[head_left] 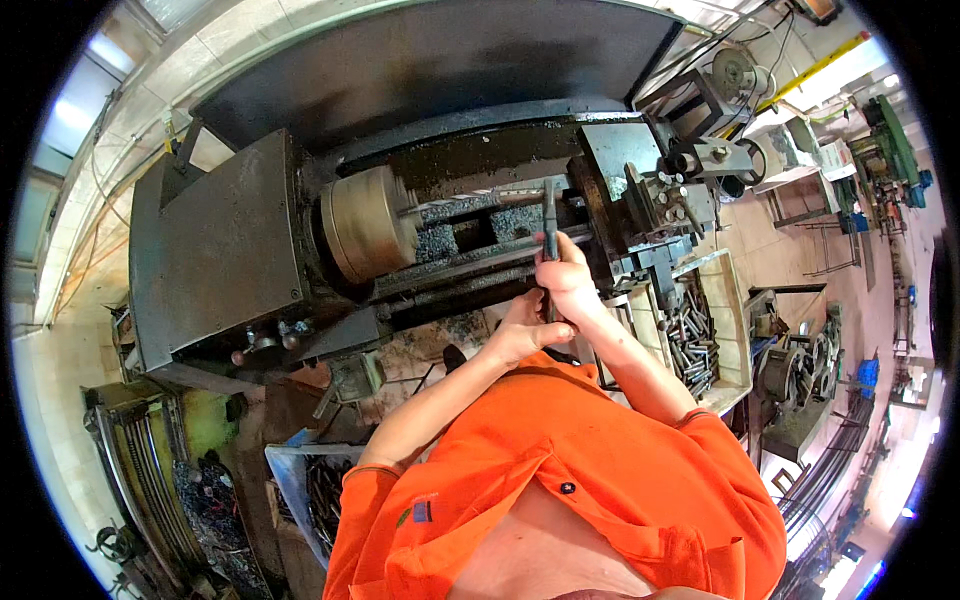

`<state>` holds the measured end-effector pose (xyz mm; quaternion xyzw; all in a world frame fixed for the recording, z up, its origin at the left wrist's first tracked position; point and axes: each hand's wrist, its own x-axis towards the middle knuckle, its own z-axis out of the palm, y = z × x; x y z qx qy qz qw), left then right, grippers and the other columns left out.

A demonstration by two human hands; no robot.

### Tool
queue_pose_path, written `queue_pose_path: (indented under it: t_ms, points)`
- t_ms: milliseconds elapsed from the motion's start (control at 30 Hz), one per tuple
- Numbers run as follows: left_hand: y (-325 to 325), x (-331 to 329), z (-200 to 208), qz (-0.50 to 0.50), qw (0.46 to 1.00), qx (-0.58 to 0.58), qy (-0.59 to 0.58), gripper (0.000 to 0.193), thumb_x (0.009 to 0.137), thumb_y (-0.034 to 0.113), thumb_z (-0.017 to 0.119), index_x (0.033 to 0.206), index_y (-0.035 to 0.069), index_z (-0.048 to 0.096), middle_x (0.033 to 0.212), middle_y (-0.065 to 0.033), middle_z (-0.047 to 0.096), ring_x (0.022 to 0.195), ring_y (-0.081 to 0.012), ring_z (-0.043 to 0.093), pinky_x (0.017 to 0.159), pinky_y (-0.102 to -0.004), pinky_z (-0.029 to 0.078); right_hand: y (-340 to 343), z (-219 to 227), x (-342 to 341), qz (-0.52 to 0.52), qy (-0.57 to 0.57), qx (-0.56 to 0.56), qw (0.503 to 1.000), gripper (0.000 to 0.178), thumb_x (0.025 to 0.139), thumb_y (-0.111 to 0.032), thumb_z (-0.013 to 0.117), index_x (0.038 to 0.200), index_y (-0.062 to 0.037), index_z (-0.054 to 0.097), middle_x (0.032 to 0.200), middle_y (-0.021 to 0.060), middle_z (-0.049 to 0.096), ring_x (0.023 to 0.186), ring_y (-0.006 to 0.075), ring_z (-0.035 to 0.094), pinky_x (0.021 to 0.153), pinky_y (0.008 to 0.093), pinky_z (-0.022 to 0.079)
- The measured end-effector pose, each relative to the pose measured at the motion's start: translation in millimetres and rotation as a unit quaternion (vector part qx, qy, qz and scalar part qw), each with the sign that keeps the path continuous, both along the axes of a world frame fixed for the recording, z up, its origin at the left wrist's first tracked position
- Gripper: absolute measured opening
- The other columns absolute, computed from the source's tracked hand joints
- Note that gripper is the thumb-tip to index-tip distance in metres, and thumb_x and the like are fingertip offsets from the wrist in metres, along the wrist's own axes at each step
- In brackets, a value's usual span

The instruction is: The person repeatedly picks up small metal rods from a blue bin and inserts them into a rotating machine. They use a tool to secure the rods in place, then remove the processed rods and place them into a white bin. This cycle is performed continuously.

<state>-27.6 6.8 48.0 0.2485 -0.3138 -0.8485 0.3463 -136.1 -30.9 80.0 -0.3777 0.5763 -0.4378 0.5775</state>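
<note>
Snugly, the right hand (566,278) and left hand (522,332) clasp a slender, dark bar (550,218) near the cylindrical metal chuck (362,225).

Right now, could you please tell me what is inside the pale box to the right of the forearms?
The pale box holds a jumbled heap of short, dark metal pieces. The heap covers its bottom, so anything underneath cannot be seen.

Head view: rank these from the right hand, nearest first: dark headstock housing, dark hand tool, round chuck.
1. Dark hand tool: in the right hand itself.
2. Round chuck: to the hand's left.
3. Dark headstock housing: farther left, beyond the chuck.
</note>
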Motion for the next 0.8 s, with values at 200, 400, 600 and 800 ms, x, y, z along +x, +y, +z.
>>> queue_pose_path:
  t_ms: [200, 400, 600, 800]
  points:
    - [-4, -4, 3, 0.060, 0.998, -0.033, 0.002, 0.050, 0.062, 0.016, 0.072, 0.100, -0.003, 0.046, 0.080, -0.0022, 0.052, 0.072, -0.0104, 0.052, 0.060, -0.0217, 0.043, -7, 17, 3, 0.050, 0.038, -0.018, 0.998, 0.035, 0.068, -0.004, 0.047, 0.103, -0.0029, 0.049, 0.074, -0.0024, 0.046, 0.065, 0.0063, 0.040, 0.057, 0.0195, 0.034]
    - [3, 20, 0, 0.097, 0.994, -0.031, -0.043, 0.060, 0.061, 0.018, 0.076, 0.105, -0.005, 0.043, 0.091, -0.0058, 0.054, 0.083, -0.0122, 0.055, 0.068, -0.0240, 0.048, -16, 17, 31, 0.100, 0.030, 0.103, 0.989, 0.035, 0.067, -0.004, 0.050, 0.102, -0.0021, 0.047, 0.069, -0.0011, 0.045, 0.062, 0.0071, 0.041, 0.052, 0.0225, 0.035]
    - [12, 41, -3, 0.148, 0.985, -0.018, -0.085, 0.049, 0.061, 0.015, 0.074, 0.098, -0.001, 0.047, 0.083, -0.0019, 0.053, 0.070, -0.0085, 0.051, 0.058, -0.0214, 0.042, -20, 1, 57, 0.145, 0.120, -0.025, 0.982, 0.037, 0.066, -0.008, 0.052, 0.102, -0.0020, 0.047, 0.071, 0.0031, 0.046, 0.061, 0.0121, 0.045, 0.051, 0.0263, 0.037]
    - [6, 15, -5, 0.127, 0.990, -0.019, -0.052, 0.027, 0.063, 0.008, 0.069, 0.078, 0.002, 0.047, 0.072, -0.0011, 0.051, 0.061, -0.0092, 0.053, 0.055, -0.0228, 0.044, -22, -9, 27, 0.114, 0.057, 0.016, 0.992, 0.036, 0.066, -0.007, 0.051, 0.102, -0.0026, 0.047, 0.068, 0.0006, 0.046, 0.057, 0.0098, 0.044, 0.047, 0.0241, 0.036]
